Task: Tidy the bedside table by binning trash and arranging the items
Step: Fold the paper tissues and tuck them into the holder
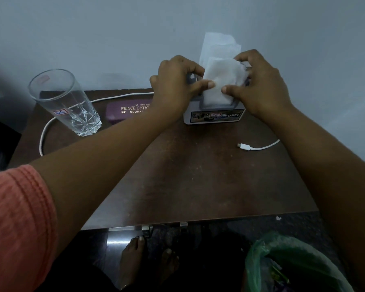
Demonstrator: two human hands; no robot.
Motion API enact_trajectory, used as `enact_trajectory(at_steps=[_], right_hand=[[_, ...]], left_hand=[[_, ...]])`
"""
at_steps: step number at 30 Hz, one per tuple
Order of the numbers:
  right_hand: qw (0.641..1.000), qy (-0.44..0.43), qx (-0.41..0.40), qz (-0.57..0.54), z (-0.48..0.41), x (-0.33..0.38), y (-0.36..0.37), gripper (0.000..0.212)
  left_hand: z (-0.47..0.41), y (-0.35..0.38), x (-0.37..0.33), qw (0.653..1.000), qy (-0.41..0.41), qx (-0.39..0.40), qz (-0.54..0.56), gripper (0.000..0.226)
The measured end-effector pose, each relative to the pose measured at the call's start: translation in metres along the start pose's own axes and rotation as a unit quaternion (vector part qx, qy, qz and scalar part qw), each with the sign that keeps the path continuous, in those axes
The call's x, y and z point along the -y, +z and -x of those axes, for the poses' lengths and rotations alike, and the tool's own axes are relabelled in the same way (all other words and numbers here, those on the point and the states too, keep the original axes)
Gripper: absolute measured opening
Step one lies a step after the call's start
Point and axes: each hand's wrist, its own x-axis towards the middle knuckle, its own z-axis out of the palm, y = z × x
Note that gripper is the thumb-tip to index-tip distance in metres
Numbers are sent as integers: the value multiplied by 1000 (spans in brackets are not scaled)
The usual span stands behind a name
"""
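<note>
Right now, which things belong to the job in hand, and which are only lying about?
In hand: left hand, right hand, tissue, tissue holder.
Lying about: glass, glasses case, cable, bin bag.

Both arms out fwd, bare forearms converging toward the far side, wrists abt level. Left hand [177,81] is knuckles-up, fingers [193,68] curled tight, thumb stretched right w/ its tip pressed on the left edge of a white folded paper tissue [221,79]. Right hand [259,85] mirrors it: thumb laid in on the tissue's lower right, index hooked over the top corner, other fingers bent behind. Hands close together, not touching. Salmon knit sleeve [15,218] covers the left upper arm.
</note>
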Motion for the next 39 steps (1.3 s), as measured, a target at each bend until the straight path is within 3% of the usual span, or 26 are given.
enact_trajectory(at_steps=[9, 19, 26, 33, 39], right_hand=[[1000, 2, 16, -16, 2, -2, -1, 58], [998, -7, 9, 60, 12, 2, 5, 56], [996, 13, -60, -72, 41, 20, -7, 65], [969, 43, -174, -169, 105, 57, 2, 58], [958, 53, -170, -225, 155, 99, 26, 45]], left_hand=[[5, 8, -1, 999, -17, -6, -33, 24], [10, 11, 0, 998, -38, -24, 37, 26], [54, -29, -1, 994, -42, -64, 77, 22], [138, -81, 14, 971, -144, -97, 162, 10], [186, -130, 14, 931, -208, -178, 241, 10]])
